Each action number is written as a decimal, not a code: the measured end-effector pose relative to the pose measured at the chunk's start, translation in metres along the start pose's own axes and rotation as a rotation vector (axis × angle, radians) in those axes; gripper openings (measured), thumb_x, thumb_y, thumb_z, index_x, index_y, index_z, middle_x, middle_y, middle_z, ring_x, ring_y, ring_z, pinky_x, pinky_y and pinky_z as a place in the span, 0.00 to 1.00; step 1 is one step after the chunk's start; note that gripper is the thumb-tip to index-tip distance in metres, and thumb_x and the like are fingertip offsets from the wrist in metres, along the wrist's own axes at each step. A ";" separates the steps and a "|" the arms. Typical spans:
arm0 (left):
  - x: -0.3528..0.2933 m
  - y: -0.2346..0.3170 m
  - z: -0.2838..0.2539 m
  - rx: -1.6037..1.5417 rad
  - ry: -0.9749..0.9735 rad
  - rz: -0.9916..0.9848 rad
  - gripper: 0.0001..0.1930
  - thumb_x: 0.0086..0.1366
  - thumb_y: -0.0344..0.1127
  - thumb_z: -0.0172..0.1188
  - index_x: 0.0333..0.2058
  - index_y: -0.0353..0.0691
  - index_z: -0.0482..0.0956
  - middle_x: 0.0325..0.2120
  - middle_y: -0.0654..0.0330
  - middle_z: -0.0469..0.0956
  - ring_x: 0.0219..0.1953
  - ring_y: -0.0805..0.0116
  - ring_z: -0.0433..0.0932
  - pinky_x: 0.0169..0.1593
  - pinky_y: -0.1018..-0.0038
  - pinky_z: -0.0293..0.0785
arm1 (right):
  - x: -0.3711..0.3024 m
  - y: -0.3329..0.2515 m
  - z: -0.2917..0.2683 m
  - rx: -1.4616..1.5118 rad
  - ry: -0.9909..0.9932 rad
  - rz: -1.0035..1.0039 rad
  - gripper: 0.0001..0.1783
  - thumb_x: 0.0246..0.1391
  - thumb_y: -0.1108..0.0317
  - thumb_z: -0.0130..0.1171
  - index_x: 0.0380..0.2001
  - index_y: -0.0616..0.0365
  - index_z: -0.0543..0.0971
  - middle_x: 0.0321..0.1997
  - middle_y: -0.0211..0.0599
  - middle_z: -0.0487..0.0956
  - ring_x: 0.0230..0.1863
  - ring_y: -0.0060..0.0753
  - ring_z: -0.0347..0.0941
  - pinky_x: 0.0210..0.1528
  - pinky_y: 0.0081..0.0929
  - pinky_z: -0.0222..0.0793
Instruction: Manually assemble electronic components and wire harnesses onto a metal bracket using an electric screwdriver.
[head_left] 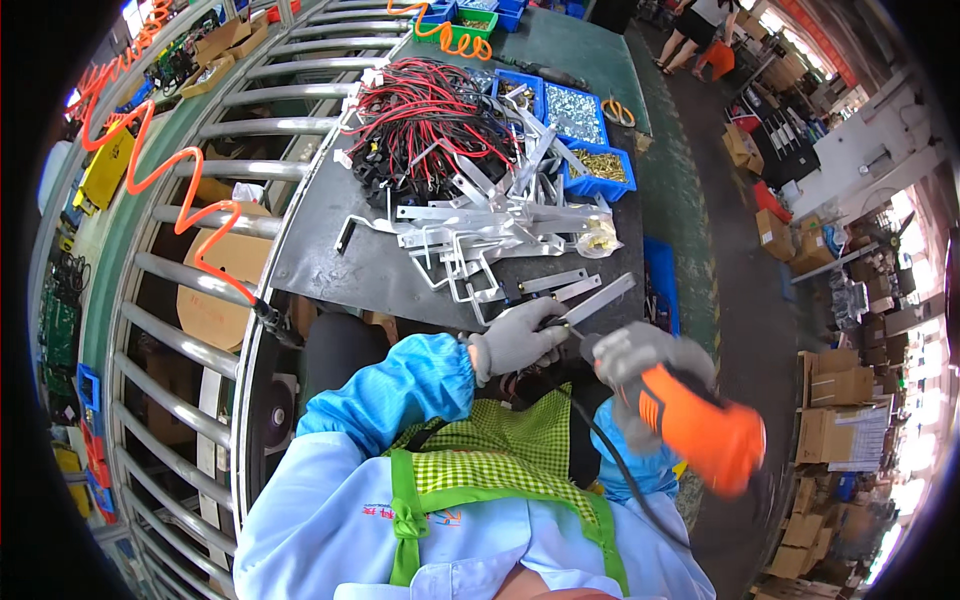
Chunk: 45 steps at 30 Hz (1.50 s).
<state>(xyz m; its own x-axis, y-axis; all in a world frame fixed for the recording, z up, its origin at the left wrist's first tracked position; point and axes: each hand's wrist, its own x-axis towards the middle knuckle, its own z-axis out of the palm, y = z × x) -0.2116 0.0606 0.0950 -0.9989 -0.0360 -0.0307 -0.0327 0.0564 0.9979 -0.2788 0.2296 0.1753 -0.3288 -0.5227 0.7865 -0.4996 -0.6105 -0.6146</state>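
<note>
**Inspector:** Report the hands.

**Assistant:** Both wear grey knit gloves. The left hand [515, 338] lies at the near edge of the dark worktable [330, 262], its fingers curled down and pressed together on the end of a flat metal strip [598, 298]. The strip runs up and to the right from the glove, lying on the table edge.

**Inspector:** And the right?

**Assistant:** The right hand [640, 360] is wrapped around the grip of an orange power screwdriver [705, 430] — fingers closed tight about the body. The tool is blurred; its thin tip points toward the left glove and the near end of the strip. Whether the tip touches the metal, I cannot tell. A black cable [625, 470] trails from the tool down across the green checked apron [500, 450].

**Inspector:** Surroundings?

**Assistant:** Two more strips lie just beside the held one. Behind them sits a loose heap of bent metal brackets [480, 225], and further back a bundle of red and black wires [420, 120]. Blue bins [585, 140] of screws and small fittings stand to the right of the wires. A coiled orange air hose [165, 170] hangs over the roller conveyor [180, 330] on the left — well apart from both hands.
</note>
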 end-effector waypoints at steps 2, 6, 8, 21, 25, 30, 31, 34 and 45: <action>0.019 -0.008 0.001 0.308 0.161 0.245 0.17 0.65 0.38 0.57 0.48 0.35 0.74 0.36 0.46 0.81 0.39 0.53 0.82 0.44 0.62 0.76 | 0.038 -0.044 0.008 -0.013 -0.282 -0.167 0.19 0.45 0.58 0.71 0.28 0.61 0.74 0.24 0.41 0.77 0.22 0.38 0.75 0.29 0.39 0.76; 0.030 0.005 -0.013 0.202 0.129 -0.054 0.18 0.65 0.38 0.58 0.50 0.35 0.73 0.36 0.47 0.81 0.41 0.52 0.81 0.44 0.63 0.77 | 0.025 -0.046 0.008 0.042 0.111 -0.240 0.16 0.44 0.66 0.69 0.32 0.62 0.75 0.24 0.41 0.78 0.20 0.39 0.74 0.27 0.43 0.76; 0.019 0.021 -0.026 -0.050 0.094 -0.139 0.19 0.66 0.37 0.59 0.52 0.35 0.72 0.33 0.53 0.80 0.35 0.64 0.82 0.35 0.68 0.79 | 0.037 -0.047 -0.032 -0.207 -0.061 0.071 0.23 0.40 0.67 0.71 0.40 0.58 0.75 0.26 0.38 0.77 0.30 0.44 0.77 0.36 0.43 0.75; 0.018 0.064 -0.095 0.368 0.176 0.223 0.31 0.54 0.42 0.72 0.53 0.39 0.71 0.36 0.53 0.78 0.39 0.63 0.78 0.42 0.68 0.74 | -0.048 0.072 -0.113 -1.469 -1.069 0.185 0.18 0.51 0.67 0.54 0.44 0.32 0.77 0.49 0.22 0.73 0.61 0.33 0.64 0.67 0.46 0.53; 0.021 0.058 -0.092 0.267 0.067 0.137 0.30 0.56 0.40 0.71 0.53 0.36 0.69 0.31 0.57 0.78 0.32 0.69 0.80 0.34 0.72 0.77 | -0.044 0.091 -0.124 -1.518 -1.111 0.155 0.20 0.52 0.65 0.53 0.48 0.27 0.75 0.57 0.23 0.71 0.65 0.36 0.61 0.69 0.46 0.51; 0.026 0.048 -0.088 0.298 0.062 0.073 0.31 0.58 0.41 0.69 0.55 0.33 0.67 0.28 0.59 0.78 0.25 0.73 0.78 0.29 0.75 0.75 | -0.048 0.092 -0.125 -1.522 -1.156 0.212 0.25 0.52 0.67 0.52 0.54 0.27 0.71 0.65 0.26 0.65 0.68 0.39 0.58 0.67 0.45 0.53; 0.026 0.047 -0.090 0.243 0.065 0.082 0.31 0.58 0.42 0.70 0.54 0.33 0.68 0.29 0.58 0.78 0.25 0.73 0.78 0.30 0.75 0.75 | -0.050 0.086 -0.126 -1.558 -1.115 0.247 0.27 0.52 0.68 0.52 0.56 0.28 0.70 0.66 0.27 0.64 0.68 0.40 0.57 0.65 0.45 0.55; 0.032 0.044 -0.096 0.310 0.130 0.133 0.29 0.57 0.47 0.69 0.50 0.34 0.73 0.29 0.55 0.79 0.31 0.67 0.80 0.36 0.69 0.75 | -0.054 0.072 -0.137 -1.520 -0.963 0.338 0.33 0.50 0.73 0.52 0.60 0.34 0.68 0.66 0.32 0.64 0.67 0.42 0.58 0.60 0.43 0.62; 0.069 0.012 -0.031 1.027 -0.148 -0.084 0.31 0.56 0.52 0.65 0.53 0.39 0.69 0.36 0.47 0.80 0.41 0.45 0.80 0.46 0.55 0.74 | -0.035 0.064 -0.125 -1.251 -0.590 0.550 0.30 0.45 0.73 0.56 0.56 0.52 0.70 0.62 0.40 0.68 0.62 0.49 0.65 0.62 0.41 0.64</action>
<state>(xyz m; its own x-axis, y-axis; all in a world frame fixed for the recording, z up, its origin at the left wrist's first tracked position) -0.2795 0.0284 0.1065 -0.9840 0.0399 -0.1736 -0.0463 0.8839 0.4654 -0.3996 0.2831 0.1163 -0.4886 -0.8589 0.1538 -0.8717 0.4726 -0.1299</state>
